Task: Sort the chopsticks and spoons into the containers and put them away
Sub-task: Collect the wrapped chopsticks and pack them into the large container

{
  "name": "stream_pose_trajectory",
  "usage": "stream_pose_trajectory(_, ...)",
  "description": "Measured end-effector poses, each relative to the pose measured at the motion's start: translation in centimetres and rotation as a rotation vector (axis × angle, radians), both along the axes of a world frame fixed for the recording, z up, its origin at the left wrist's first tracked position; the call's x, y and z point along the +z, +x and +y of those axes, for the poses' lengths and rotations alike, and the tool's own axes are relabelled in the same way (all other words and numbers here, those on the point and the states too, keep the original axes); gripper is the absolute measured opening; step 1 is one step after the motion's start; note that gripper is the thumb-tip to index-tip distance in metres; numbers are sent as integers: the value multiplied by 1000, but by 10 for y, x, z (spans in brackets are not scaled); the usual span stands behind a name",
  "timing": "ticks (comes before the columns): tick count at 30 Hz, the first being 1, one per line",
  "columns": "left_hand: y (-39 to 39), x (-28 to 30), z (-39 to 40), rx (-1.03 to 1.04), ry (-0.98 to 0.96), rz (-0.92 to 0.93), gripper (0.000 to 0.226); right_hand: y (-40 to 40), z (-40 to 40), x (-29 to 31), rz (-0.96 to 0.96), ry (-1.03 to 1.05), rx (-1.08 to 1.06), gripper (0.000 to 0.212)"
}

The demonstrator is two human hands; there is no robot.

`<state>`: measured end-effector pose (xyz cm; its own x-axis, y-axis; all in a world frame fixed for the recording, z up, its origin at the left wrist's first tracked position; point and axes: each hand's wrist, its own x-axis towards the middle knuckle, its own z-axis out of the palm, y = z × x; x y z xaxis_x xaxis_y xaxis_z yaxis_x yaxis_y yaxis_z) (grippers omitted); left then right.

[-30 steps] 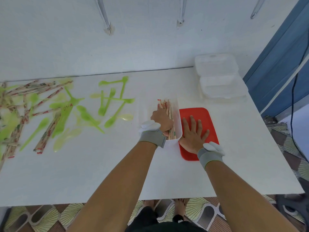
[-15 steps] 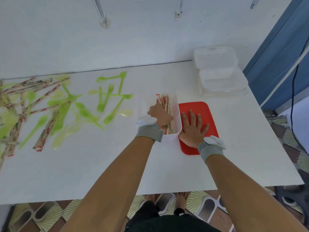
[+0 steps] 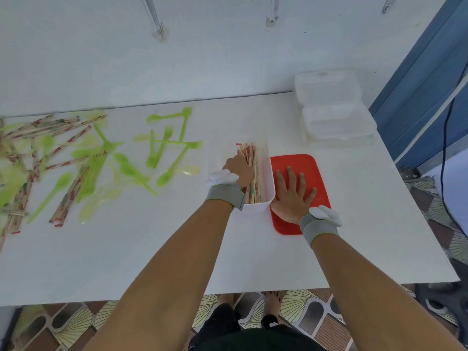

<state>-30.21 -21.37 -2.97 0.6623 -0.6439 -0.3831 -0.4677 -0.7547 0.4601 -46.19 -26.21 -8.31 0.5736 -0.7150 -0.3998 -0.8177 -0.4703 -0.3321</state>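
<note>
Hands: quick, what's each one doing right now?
Left hand: inside the white container, on the chopsticks; grip cannot be told.
Right hand: open, flat on the red lid.

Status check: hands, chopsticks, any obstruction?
Left hand in white container, on chopsticks. Right hand flat on red lid. Loose spoons remain left. No obstruction.

A single head-worn view looks steeply down and forward over the white table from its near edge, close above it, facing the wall behind the table.
</note>
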Motion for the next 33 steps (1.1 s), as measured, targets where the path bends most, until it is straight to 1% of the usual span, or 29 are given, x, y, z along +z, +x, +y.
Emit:
stream_pose_trajectory(2,2,-3,-3,55,-18,25,29,-1,-1,0,-5,2,3,80)
stream_pose_trajectory(3,2,-4,-2,84,-22,-4,31,-1,-1,0,-7,9,0,81)
stream_pose_trajectory(5,0,-6,0,124,-30,-58,29,-2,-1,0,-7,16,4,81)
stream_pose_trajectory(8,-5,-5,1,117,-45,-36,21,-2,-1,2,-7,37,12,82)
stream_pose_trajectory(11,-6,3,1,146,-69,-13,26,-3,-5,9,-17,103,12,82)
stream_pose_trajectory(13,-7,15,5,176,-97,42,26,-4,-11,19,-22,145,16,76)
stream_pose_trajectory(15,-8,26,12,190,-144,85,23,-5,-20,35,-44,159,15,57)
stream_pose_trajectory(17,-10,36,18,157,-220,80,23,-6,-30,54,-150,121,-52,40)
stream_pose_trajectory(19,-11,47,28,192,-297,52,19,-1,-33,76,-356,65,-119,31)
stream_pose_trajectory(21,-7,55,41,235,-418,58,19,11,-32,97,-580,23,-140,25)
stream_pose_trajectory(23,-2,62,61,300,-567,87,18,30,-23,119,-722,-30,-65,21)
stream_pose_trajectory(25,8,66,92,410,-720,74,14,59,1,136,-791,-73,82,19)
stream_pose_trajectory(27,15,68,117,495,-802,57,12,79,23,148,-818,-61,174,20)
stream_pose_trajectory(29,25,67,143,550,-809,47,10,99,46,150,-827,-12,229,20)
stream_pose_trajectory(33,64,55,233,681,-743,-1,8,162,123,137,-769,130,385,18)
